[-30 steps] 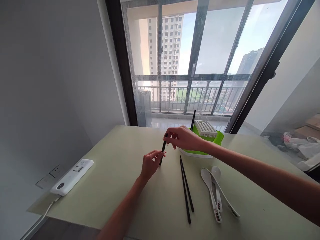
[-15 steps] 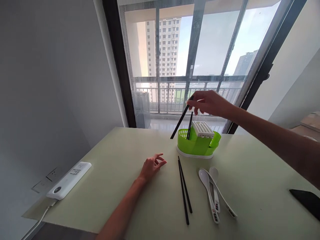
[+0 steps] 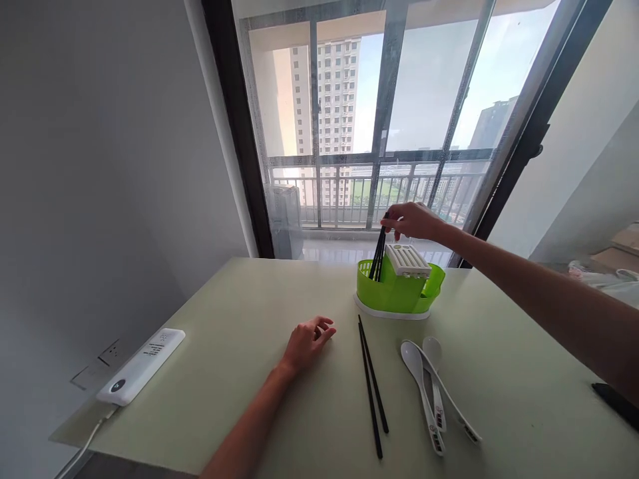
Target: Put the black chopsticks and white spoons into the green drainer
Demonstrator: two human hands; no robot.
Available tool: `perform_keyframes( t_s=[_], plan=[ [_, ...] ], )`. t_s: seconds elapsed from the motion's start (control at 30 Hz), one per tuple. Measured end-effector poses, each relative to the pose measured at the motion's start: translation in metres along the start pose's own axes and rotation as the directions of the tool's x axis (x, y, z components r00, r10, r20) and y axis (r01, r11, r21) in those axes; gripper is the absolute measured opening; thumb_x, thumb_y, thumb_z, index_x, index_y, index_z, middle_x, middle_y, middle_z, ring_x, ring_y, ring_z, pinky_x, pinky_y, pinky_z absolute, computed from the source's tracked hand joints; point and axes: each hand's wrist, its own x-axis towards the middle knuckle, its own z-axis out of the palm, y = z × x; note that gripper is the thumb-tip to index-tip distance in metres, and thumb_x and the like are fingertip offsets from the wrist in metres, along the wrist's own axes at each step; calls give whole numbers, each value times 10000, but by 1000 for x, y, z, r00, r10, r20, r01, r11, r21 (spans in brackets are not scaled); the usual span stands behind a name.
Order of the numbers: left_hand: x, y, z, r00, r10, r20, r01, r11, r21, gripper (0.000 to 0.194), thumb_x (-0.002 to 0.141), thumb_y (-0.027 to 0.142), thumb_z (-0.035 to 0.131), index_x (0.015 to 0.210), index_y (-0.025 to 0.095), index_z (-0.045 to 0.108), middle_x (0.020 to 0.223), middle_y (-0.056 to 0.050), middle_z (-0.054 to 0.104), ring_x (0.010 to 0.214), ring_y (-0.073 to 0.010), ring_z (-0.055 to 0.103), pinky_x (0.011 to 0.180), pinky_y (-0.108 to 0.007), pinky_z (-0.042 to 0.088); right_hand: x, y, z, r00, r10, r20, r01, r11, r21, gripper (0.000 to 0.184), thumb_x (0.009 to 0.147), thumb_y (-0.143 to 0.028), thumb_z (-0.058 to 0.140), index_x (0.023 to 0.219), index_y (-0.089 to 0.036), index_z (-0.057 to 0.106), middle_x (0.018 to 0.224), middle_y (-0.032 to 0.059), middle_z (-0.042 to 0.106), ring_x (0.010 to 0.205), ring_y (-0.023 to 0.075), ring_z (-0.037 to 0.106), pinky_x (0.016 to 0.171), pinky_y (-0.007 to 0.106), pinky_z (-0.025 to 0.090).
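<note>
My right hand (image 3: 410, 221) pinches the upper ends of black chopsticks (image 3: 378, 256), whose lower ends stand in the left compartment of a green utensil holder (image 3: 394, 296). Those held and those standing there overlap, so I cannot separate them. A white slotted top (image 3: 408, 260) covers the holder's middle. On the table, my left hand (image 3: 308, 342) rests with its fingers loosely curled apart and nothing in them. To its right lie two more black chopsticks (image 3: 372, 386), crossed near their far ends. Several white spoons (image 3: 423, 392) lie overlapping beside these.
A white power strip (image 3: 142, 366) with a cable sits at the table's left edge. The pale table (image 3: 239, 306) reaches toward a glass window door (image 3: 349, 133). Part of a dark flat object (image 3: 616, 402) shows at the right edge, under my right forearm.
My right hand has come down, bringing the held chopsticks from left of the green holder into its left compartment. My left hand stays on the table. The view has shifted slightly.
</note>
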Motion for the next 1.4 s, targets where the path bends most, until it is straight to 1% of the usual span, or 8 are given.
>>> perform_keyframes(
  t_s=[0.13, 0.3, 0.5, 0.7, 0.83, 1.0, 1.23, 1.4],
  plan=[
    [0, 1, 0, 1000, 5, 4, -5, 1000, 8, 403, 956, 564, 530, 1071, 230, 723, 835, -16, 748, 718, -166, 655, 683, -263, 497, 8, 11, 15, 998, 0, 55, -1, 1000, 10, 266, 912, -427, 619, 841, -184, 704, 778, 29, 798, 612, 171, 746, 663, 288, 571],
    [0, 1, -1, 1000, 2, 11, -2, 999, 32, 416, 955, 571, 519, 1047, 223, 727, 808, -20, 738, 711, -172, 648, 688, -272, 494, 12, 20, 26, 994, 13, 112, -14, 1000, 12, 258, 927, -392, 608, 844, -164, 696, 803, 55, 804, 594, 161, 739, 567, 245, 538],
    [1, 1, -2, 1000, -4, 29, 3, 999, 41, 404, 968, 550, 509, 1036, 218, 729, 828, -29, 744, 717, -174, 649, 674, -268, 485, 14, 27, 34, 991, 19, 135, -18, 1000, -15, 332, 903, -465, 651, 803, -155, 716, 722, 34, 787, 600, 154, 739, 659, 249, 537],
    [0, 4, -3, 999, -9, 31, 8, 999, 41, 421, 980, 551, 492, 1029, 206, 727, 814, -32, 739, 718, -177, 644, 661, -264, 479, 14, 31, 36, 992, 25, 124, -19, 999, -48, 295, 934, -409, 616, 817, -159, 720, 697, 9, 780, 577, 135, 725, 692, 246, 530],
    [1, 4, -3, 999, -12, 33, 12, 1000, 18, 427, 982, 556, 487, 1024, 205, 726, 835, -38, 752, 724, -177, 649, 661, -261, 481, 15, 29, 34, 995, 32, 91, -25, 997, -80, 278, 933, -390, 620, 828, -152, 716, 670, 6, 771, 569, 143, 722, 668, 247, 526],
    [2, 2, -2, 999, -22, 28, 22, 1000, 17, 451, 981, 577, 476, 1011, 206, 731, 836, -38, 753, 702, -173, 640, 655, -261, 481, 13, 22, 36, 999, 46, 3, -46, 993, -107, 226, 944, -339, 600, 1048, -156, 681, 764, 2, 797, 526, 123, 706, 645, 244, 515],
    [3, 5, -3, 998, -41, 36, 40, 998, 43, 460, 982, 591, 466, 993, 212, 727, 807, -28, 735, 690, -172, 623, 652, -261, 471, 13, 11, 38, 995, 80, -54, -87, 985, -147, 197, 929, -317, 577, 1070, -203, 653, 747, -25, 789, 478, 123, 670, 547, 245, 453],
    [4, 6, -4, 998, -44, 37, 42, 998, 50, 447, 983, 572, 465, 982, 213, 731, 802, -28, 734, 685, -171, 623, 658, -263, 473, 12, 5, 36, 987, 121, -106, -139, 973, -185, 238, 912, -294, 573, 1122, -205, 642, 714, -15, 773, 508, 147, 672, 584, 269, 452]
  ],
)
